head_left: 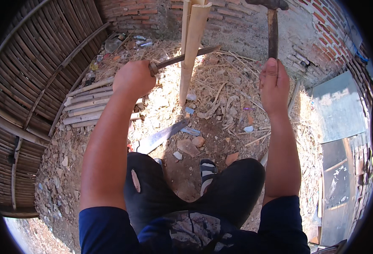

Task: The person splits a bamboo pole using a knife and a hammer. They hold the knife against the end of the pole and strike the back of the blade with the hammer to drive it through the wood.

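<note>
My left hand [133, 79] is closed around the handle of a long knife [169, 62]. Its blade runs through an upright bamboo pole [195, 38], and the tip sticks out on the far right side. Above the blade the pole is split into lengthwise pieces; its lower end stands on the littered ground. My right hand [275, 89] grips the wooden handle of a hammer [273, 36]. The hammer is held up with its dark metal head at the top edge, to the right of the pole and apart from the knife.
A handsaw [161, 137] lies on the ground before my knees. Several cut bamboo lengths [89, 106] are stacked at left, near a slatted bamboo wall [38, 67]. A brick wall [245, 29] stands behind. Grey panels [338, 108] lean at right; stones and shavings cover the ground.
</note>
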A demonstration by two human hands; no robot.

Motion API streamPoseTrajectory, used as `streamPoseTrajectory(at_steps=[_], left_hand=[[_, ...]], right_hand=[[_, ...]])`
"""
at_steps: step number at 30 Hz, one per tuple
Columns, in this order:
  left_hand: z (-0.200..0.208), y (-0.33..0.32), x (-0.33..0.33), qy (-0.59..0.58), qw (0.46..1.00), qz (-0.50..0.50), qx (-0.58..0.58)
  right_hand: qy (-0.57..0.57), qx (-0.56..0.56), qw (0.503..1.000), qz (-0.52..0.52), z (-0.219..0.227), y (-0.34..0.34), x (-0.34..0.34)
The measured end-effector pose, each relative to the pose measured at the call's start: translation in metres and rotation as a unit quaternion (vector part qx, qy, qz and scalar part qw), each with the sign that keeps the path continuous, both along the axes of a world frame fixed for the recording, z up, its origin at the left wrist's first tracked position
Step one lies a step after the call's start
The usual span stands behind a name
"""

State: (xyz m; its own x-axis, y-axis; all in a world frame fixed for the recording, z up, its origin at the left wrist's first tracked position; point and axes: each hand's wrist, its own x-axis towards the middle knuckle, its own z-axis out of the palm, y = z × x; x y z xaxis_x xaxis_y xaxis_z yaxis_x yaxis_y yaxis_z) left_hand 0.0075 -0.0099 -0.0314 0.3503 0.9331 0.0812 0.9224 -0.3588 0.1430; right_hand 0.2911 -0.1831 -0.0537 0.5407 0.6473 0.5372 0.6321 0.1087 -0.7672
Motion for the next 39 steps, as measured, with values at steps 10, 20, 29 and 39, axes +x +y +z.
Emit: streamPoseTrajectory(at_steps=[10, 20, 29, 39], left_hand=[[-0.002, 0.003, -0.003, -0.007, 1.000, -0.002, 0.011], [0.002, 0.002, -0.003, 0.003, 1.000, 0.006, 0.008], [0.002, 0.007, -0.004, 0.018, 1.000, 0.012, -0.002], [0.001, 0.007, -0.005, 0.023, 1.000, 0.011, -0.004]], right_hand=[[-0.020, -0.094, 0.995, -0.008, 0.034, -0.001, 0.004], [-0.098, -0.299, 0.949, 0.019, -0.028, 0.009, 0.002], [0.055, -0.001, 0.998, -0.020, 0.004, 0.001, 0.004], [0.045, -0.075, 0.996, 0.002, 0.010, 0.005, 0.004]])
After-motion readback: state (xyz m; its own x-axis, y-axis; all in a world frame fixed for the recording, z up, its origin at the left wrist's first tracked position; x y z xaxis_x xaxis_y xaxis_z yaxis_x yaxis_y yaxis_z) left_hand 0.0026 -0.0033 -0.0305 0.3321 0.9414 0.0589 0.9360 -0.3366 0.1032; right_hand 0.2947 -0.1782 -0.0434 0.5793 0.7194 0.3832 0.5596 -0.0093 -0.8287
